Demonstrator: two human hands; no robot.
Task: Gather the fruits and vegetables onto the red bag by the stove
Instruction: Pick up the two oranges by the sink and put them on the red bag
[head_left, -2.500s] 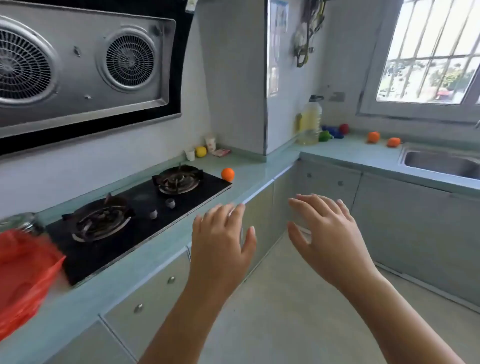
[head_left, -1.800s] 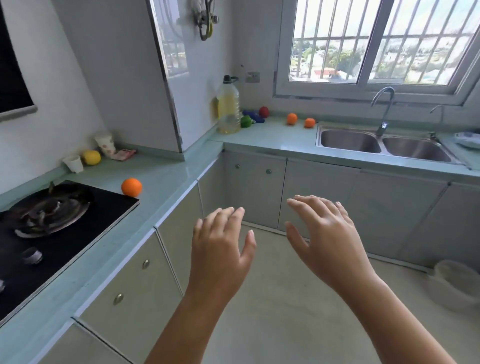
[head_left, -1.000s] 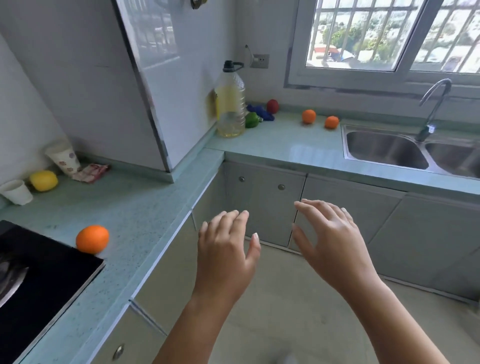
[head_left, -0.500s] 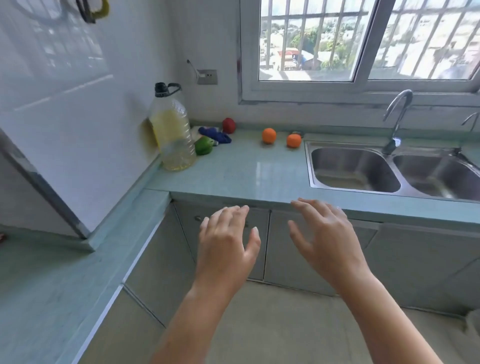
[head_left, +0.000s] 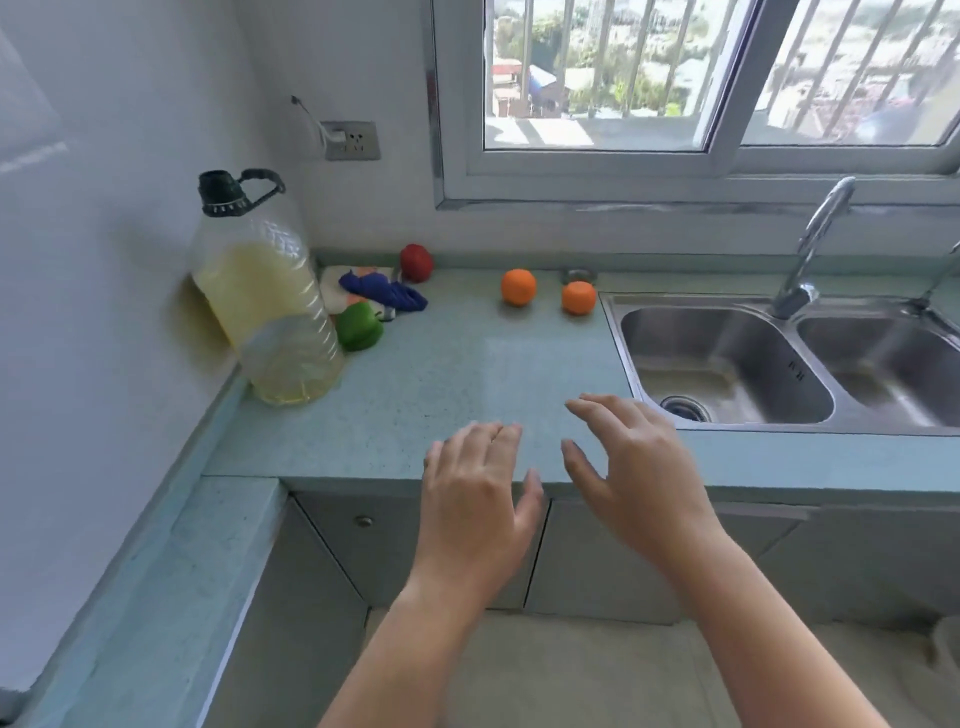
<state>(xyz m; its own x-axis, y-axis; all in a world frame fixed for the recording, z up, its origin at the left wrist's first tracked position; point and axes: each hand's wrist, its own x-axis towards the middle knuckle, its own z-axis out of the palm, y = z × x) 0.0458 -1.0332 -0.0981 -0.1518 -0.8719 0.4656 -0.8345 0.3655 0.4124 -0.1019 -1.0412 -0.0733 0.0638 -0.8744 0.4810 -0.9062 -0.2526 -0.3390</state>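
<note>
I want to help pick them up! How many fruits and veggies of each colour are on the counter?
Orange: 2, orange fruit and orange fruit by the sink
Red: 1, red fruit
Green: 1, green pepper
Total: 4

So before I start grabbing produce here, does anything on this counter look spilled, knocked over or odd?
Nothing spilled or toppled. The oil bottle stands upright; only a blue cloth lies crumpled among the green pepper and red fruit.

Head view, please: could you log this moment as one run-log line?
hands: left, right open, empty, above counter edge | two round orange fruits beside steel sink | green pepper by oil bottle
</note>
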